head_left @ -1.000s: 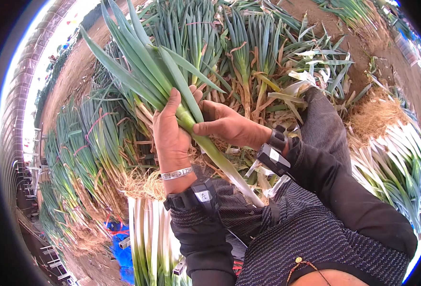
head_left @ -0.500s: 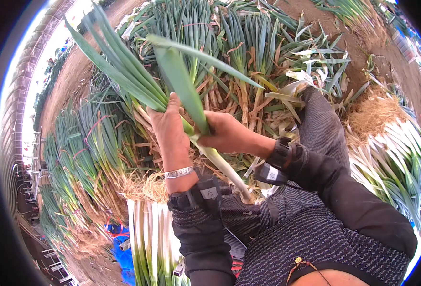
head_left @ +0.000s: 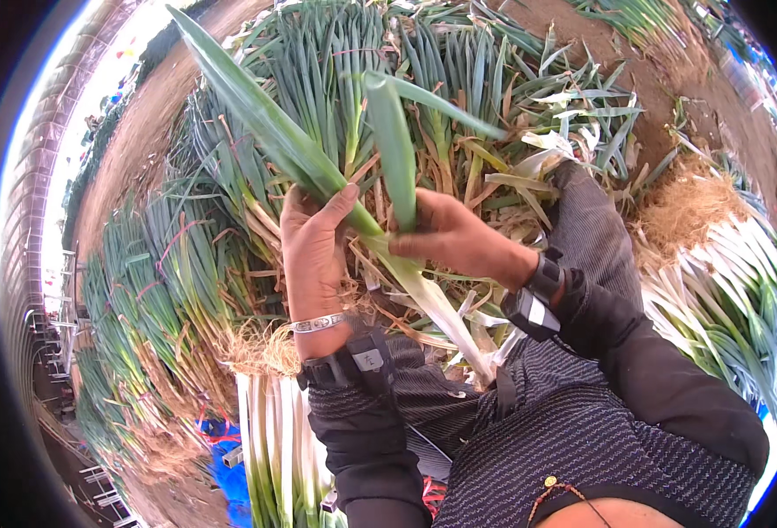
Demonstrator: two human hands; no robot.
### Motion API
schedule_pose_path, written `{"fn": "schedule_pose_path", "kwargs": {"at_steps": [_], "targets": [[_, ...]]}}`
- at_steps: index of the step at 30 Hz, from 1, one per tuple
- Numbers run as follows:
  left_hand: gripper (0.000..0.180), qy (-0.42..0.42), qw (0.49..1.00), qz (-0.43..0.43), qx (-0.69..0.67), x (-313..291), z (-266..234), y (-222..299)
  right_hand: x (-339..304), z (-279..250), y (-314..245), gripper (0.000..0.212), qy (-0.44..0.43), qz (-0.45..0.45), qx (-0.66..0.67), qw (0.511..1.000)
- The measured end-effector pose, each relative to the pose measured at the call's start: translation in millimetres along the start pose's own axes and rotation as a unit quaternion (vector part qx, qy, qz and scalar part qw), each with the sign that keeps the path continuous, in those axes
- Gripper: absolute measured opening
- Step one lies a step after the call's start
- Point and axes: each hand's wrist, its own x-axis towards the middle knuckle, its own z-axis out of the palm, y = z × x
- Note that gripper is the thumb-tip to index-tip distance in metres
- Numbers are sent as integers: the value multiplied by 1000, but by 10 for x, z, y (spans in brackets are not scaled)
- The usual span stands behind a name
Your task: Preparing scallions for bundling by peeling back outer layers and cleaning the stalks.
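Note:
A large green onion (head_left: 437, 308) slants between my hands, its leaves up to the far left and its pale lower end near my lap. My left hand (head_left: 311, 255) is closed around it where the green leaves start, thumb on top. My right hand (head_left: 467, 242) is closed on a broad green leaf (head_left: 392, 145) that stands apart from the others, its top folded over to the right. The right fingertips are right beside the stalk. Whether the leaf is still joined to the stalk is hidden by those fingers.
Several bundles of untrimmed green onions (head_left: 335, 79) lie ahead, with more at the left (head_left: 173, 273). White-stemmed onions (head_left: 274, 440) lie at the near left, and another pile (head_left: 714, 299) at the right. Loose stripped leaves (head_left: 586, 110) lie beyond my knee (head_left: 595, 220).
The onion's lower end has swung right, and its fanned leaves now look bunched together. My right hand and the separate leaf have shifted right. The left thumb now lies across the stalk.

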Motion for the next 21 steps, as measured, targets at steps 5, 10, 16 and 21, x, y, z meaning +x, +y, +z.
{"fn": "schedule_pose_path", "kwargs": {"at_steps": [5,10,16,21], "targets": [[50,71,990,101,71,59,48,-27,-270,75,-59,27,-154,8,16,988],[35,68,989,30,126,82,-96,-210,-372,-42,-427,24,-185,-32,131,973],[26,90,987,40,123,71,-50,-110,-6,-766,-645,53,118,-204,230,944],[25,102,987,50,113,105,73,-78,0,-548,9,72,1,-26,-219,975]]}}
